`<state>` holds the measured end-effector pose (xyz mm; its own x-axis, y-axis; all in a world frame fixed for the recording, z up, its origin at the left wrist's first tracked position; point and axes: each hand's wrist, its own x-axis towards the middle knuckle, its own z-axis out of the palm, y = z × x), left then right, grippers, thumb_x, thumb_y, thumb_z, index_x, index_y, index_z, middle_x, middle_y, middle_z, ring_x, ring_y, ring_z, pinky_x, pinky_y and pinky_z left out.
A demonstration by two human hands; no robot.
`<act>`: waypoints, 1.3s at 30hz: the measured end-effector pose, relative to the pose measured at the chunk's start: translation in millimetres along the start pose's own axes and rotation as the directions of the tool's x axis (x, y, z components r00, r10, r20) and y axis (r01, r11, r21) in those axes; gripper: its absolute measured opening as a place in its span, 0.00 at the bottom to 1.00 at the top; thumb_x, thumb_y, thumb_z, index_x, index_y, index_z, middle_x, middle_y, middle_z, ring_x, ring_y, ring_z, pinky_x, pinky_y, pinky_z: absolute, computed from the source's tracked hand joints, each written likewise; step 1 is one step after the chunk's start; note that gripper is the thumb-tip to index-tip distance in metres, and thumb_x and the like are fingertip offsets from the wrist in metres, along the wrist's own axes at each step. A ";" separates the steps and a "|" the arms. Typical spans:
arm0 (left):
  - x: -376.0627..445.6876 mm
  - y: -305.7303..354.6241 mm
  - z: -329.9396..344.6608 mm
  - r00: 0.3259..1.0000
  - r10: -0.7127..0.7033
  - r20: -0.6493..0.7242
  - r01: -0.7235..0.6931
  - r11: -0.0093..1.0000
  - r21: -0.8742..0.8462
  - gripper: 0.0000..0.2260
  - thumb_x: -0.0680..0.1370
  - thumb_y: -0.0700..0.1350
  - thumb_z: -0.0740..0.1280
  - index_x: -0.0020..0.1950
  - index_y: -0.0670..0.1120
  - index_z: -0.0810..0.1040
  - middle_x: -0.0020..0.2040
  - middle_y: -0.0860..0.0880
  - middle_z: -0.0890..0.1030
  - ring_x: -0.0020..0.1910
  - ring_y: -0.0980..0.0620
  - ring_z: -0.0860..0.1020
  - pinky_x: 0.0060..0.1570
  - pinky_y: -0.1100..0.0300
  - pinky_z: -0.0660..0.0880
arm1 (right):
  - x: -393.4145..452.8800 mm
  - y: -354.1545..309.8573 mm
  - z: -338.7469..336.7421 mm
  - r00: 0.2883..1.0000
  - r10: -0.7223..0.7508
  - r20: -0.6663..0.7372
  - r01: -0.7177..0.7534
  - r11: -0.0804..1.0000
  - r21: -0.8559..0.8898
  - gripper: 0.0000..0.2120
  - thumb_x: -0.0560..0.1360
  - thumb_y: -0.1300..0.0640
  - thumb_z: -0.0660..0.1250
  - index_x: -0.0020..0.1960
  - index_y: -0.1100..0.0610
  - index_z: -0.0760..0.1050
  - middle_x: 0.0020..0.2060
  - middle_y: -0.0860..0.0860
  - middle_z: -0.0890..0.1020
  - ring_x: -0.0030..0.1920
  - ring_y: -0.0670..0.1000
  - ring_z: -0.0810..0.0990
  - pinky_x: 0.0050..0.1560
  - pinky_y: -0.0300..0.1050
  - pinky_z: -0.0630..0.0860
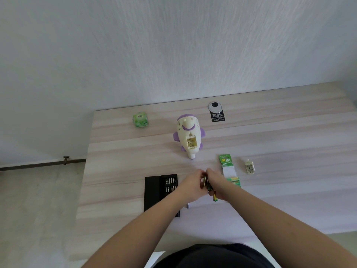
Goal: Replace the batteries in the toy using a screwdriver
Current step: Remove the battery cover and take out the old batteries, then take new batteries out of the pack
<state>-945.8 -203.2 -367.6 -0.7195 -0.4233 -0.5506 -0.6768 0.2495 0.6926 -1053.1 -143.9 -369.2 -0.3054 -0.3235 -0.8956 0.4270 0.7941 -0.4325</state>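
Observation:
A cream and purple toy [189,135] lies on the wooden table [270,144], its battery compartment [191,143] uncovered and facing up. Nearer to me, my left hand [193,185] and my right hand [217,183] meet above the table, both closed around a small bundle of green and yellow batteries [207,183]. One battery end [215,198] sticks out under my right hand. A green battery package [229,169] lies just right of my hands. The small cream compartment cover [250,167] rests further right.
A black screwdriver bit case [161,192] lies open left of my hands. A green cube-shaped object [140,119] sits at the table's far left. A round cable grommet [215,106] and a black label [217,116] are near the wall. The table's left edge drops to the floor.

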 end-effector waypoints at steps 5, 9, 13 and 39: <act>3.9 -7.4 5.1 0.997 -0.043 -0.068 0.036 0.995 -0.098 0.18 0.76 0.42 0.68 0.65 0.50 0.70 0.36 0.53 0.74 0.36 0.53 0.73 0.42 0.57 0.75 | 7.0 2.3 -4.2 0.991 -0.136 0.009 0.134 0.958 -0.253 0.08 0.80 0.61 0.52 0.48 0.59 0.68 0.34 0.54 0.71 0.29 0.50 0.69 0.25 0.41 0.62; 8.0 -11.0 7.4 0.992 -0.057 -0.113 0.055 0.998 -0.020 0.14 0.77 0.42 0.64 0.63 0.49 0.71 0.40 0.49 0.75 0.38 0.48 0.74 0.41 0.53 0.75 | 12.7 7.7 -10.2 0.953 -0.301 -0.039 0.257 0.868 -0.424 0.02 0.80 0.57 0.57 0.51 0.55 0.67 0.42 0.54 0.76 0.36 0.51 0.75 0.32 0.41 0.70; 12.0 -10.3 10.1 0.990 -0.028 -0.135 0.036 0.998 0.060 0.11 0.77 0.45 0.66 0.59 0.47 0.73 0.42 0.47 0.79 0.43 0.44 0.78 0.47 0.48 0.76 | 15.4 8.6 -6.6 0.930 -0.366 -0.030 0.300 0.804 -0.514 0.03 0.79 0.56 0.59 0.51 0.54 0.67 0.45 0.54 0.75 0.44 0.54 0.75 0.40 0.42 0.73; 31.4 -23.6 15.1 0.990 -0.002 -0.141 0.035 0.973 0.227 0.31 0.73 0.49 0.73 0.72 0.47 0.64 0.62 0.45 0.77 0.61 0.44 0.76 0.56 0.52 0.74 | 14.5 4.2 -21.4 0.899 -0.427 -0.099 0.315 0.785 -0.533 0.14 0.83 0.53 0.53 0.55 0.59 0.73 0.44 0.56 0.79 0.41 0.56 0.80 0.39 0.47 0.73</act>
<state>-954.7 -209.2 -408.3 -0.6888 -0.5422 -0.4813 -0.7190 0.4260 0.5491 -1074.0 -134.3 -381.7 -0.5410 -0.5790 -0.6100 -0.2143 0.7962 -0.5658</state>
